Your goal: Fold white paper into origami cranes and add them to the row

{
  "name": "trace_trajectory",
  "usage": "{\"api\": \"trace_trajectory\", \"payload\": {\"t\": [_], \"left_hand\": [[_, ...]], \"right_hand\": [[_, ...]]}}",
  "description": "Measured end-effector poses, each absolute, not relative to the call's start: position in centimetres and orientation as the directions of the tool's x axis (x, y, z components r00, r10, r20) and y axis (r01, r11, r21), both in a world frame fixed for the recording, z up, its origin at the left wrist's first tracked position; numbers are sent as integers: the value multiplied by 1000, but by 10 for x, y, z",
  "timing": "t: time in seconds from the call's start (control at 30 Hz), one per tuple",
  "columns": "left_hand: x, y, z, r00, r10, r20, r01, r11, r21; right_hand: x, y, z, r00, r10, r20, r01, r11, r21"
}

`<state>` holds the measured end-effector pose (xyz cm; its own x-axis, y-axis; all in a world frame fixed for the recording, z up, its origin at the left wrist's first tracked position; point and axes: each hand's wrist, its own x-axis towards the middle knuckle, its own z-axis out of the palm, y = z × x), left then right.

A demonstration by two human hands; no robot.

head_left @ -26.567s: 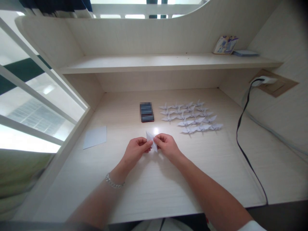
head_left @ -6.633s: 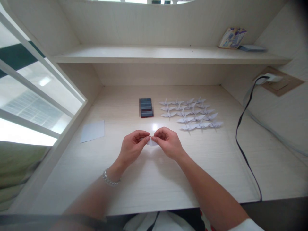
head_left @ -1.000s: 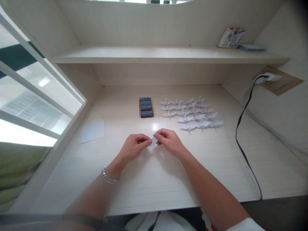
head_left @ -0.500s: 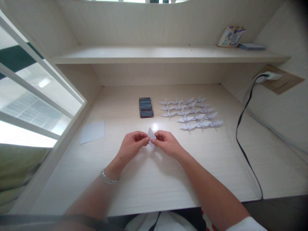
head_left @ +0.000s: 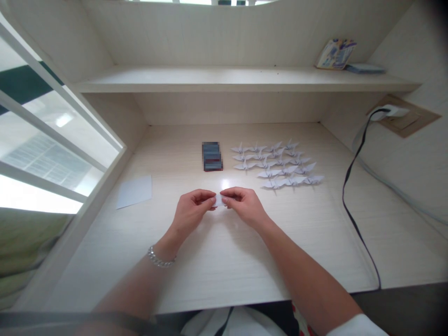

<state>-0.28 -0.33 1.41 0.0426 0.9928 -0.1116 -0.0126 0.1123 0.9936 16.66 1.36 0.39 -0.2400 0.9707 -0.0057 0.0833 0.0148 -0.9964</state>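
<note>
While both hands pinch it above the pale surface [head_left: 224, 261], a small folded white paper [head_left: 219, 200] sits between the left hand [head_left: 192, 213] and right hand [head_left: 245, 205]; rows of paper cranes [head_left: 278, 164] lie beyond, a flat sheet [head_left: 135, 191] far left

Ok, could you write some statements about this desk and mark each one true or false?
1. The left hand and the right hand pinch a small folded paper between them. True.
2. Rows of paper cranes lie on the desk, beyond the right hand. True.
3. A flat sheet lies right of the cranes. False: it lies far left of the hands.
4. The left wrist is bare. False: it wears a bracelet.
5. A black cable runs up to the wall socket at the right. True.
</note>
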Motion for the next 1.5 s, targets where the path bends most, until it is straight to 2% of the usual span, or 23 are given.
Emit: {"api": "trace_trajectory", "payload": {"t": [0.37, 0.67, 1.0, 1.23, 1.5], "left_hand": [[-4, -5, 13, 29, 999, -21, 130, 17, 991], [-3, -5, 16, -24, 1000, 12, 150, -8, 989], [-3, -6, 14, 33, 999, 19, 150, -24, 988], [-5, -6, 13, 92, 996, 8, 225, -28, 974], [-5, -5, 11, 129, 991, -34, 168, 12, 986]], "right_hand": [[164, 11, 4, -187, 974, 128, 148, 157, -977], [162, 9, 8, -183, 954, 239, 167, 270, -948], [163, 10, 8, -210, 968, 139, 147, 172, -974], [167, 14, 7, -333, 942, 42, 166, 103, -981], [167, 13, 8, -354, 935, -15, 153, 42, -987]]}}
